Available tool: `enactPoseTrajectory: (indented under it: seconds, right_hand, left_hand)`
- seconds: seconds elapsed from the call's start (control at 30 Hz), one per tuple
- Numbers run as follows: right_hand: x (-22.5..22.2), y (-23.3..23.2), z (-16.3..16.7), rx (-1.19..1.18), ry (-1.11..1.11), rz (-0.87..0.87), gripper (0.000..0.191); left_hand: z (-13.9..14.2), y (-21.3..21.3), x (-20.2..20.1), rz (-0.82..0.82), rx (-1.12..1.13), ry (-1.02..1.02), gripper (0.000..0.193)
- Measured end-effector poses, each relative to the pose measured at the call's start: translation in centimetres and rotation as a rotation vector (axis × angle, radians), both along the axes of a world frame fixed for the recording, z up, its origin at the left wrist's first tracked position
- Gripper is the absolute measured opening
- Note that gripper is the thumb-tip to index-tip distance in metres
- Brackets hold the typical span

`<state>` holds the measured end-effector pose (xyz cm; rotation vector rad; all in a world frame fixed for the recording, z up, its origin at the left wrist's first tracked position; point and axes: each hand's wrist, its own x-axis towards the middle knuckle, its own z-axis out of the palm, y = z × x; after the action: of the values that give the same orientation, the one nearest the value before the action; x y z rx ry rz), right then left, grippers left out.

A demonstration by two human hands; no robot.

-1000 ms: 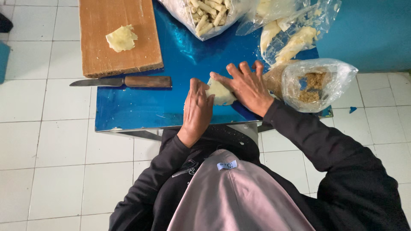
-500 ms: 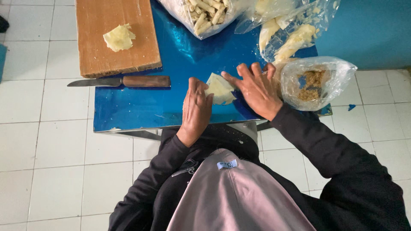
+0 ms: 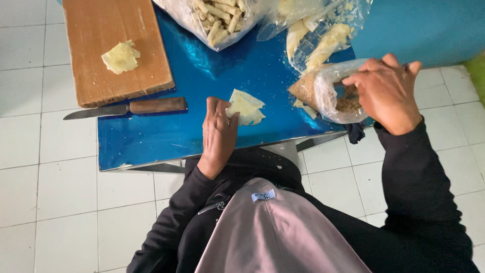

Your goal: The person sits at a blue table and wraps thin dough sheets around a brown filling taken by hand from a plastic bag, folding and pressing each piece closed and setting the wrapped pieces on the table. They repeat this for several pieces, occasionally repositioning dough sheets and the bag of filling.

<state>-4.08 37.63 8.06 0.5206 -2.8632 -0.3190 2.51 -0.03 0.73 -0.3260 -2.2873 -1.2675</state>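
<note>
Shiny blue table [image 3: 151,141], white tiled floor [image 3: 45,192], teal wall [image 3: 424,28]

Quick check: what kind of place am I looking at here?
Likely a home or small-shop food-prep spot: a low blue table on white floor tiles, a cutting board with a knife, and bags of rolled snacks.

1 knife [image 3: 126,107], 1 board [image 3: 118,48] — 3 plastic bags [image 3: 333,88], 2 hands [image 3: 220,134].
</note>
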Motion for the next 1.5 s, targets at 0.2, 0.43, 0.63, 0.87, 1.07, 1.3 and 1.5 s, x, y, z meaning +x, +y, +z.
enactPoseTrajectory:
  seconds: [0.2, 0.43, 0.63, 0.87, 1.07, 1.3, 1.5]
  right_hand:
    - [-1.0, 1.2, -4.4, 0.068, -0.213, -0.058, 0.017]
    - [-0.3, -0.6, -3.3, -0.114, -0.197, 0.038, 0.014]
    - [0.7, -3.3, 2.9, -0.495, -0.209, -0.006, 0.014]
    - [0.0, -18.3, -1.5, -0.805, -0.358, 0.490, 0.017]
    - [1.6, -20.1, -4.7, -0.708, -0.107, 0.623, 0.006]
    - [3.1, -18.4, -6.3, -0.794, -0.066, 0.655, 0.034]
    - [4.1, -17.2, -5.3, -0.484, -0.117, 0.442, 0.063]
  left_hand:
    - [-0.4, -0.4, 0.5, 0.000, 0.064, -0.070, 0.036]
    - [-0.1, -0.5, 0.7, 0.047, 0.066, -0.097, 0.051]
    - [-0.1, -0.4, 0.7, 0.054, 0.150, -0.108, 0.052]
    - [-0.3, 0.0, 0.1, 0.025, 0.142, -0.050, 0.051]
    - [-0.4, 0.1, -0.3, 0.037, 0.089, 0.025, 0.051]
    - [-0.1, 0.1, 0.1, 0.033, 0.065, -0.080, 0.057]
    - [0.4, -0.1, 0.0, 0.023, 0.018, -0.056, 0.060]
